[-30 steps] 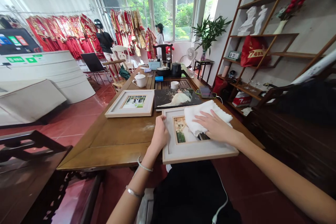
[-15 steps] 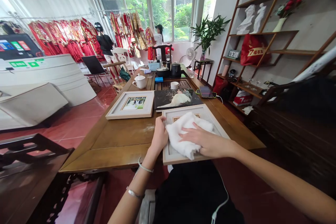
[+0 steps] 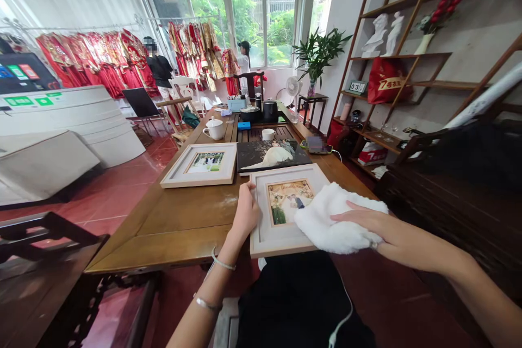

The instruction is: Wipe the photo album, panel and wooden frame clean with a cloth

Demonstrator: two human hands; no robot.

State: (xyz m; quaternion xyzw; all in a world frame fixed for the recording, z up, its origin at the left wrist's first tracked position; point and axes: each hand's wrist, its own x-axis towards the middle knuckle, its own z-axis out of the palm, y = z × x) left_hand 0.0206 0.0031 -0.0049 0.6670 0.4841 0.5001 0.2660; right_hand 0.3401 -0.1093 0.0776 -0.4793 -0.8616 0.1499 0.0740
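Observation:
My left hand (image 3: 247,209) grips the left edge of a pale wooden picture frame (image 3: 261,242), its fingers closed on the rim. The frame lies tilted at the table's near edge, and a photo (image 3: 285,201) with a wide white mat shows inside it. A fluffy white cloth (image 3: 332,217) covers the frame's right side and hangs past its edge. My right hand (image 3: 367,223) lies over the cloth and holds it, thumb side partly hidden. Beyond the frame are a second framed photo (image 3: 207,162) on the left and a dark picture panel (image 3: 255,155) touching the back.
The wooden table (image 3: 183,217) also bears a lidded white cup (image 3: 215,129), a small white bowl (image 3: 268,134), a phone (image 3: 318,145) with a cable and a black kettle (image 3: 269,109). Shelves stand on the right. Two people are near racks of red garments at the back.
My right hand has slid the white cloth rightward across the frame, uncovering the photo. My left hand keeps its grip on the frame's left edge.

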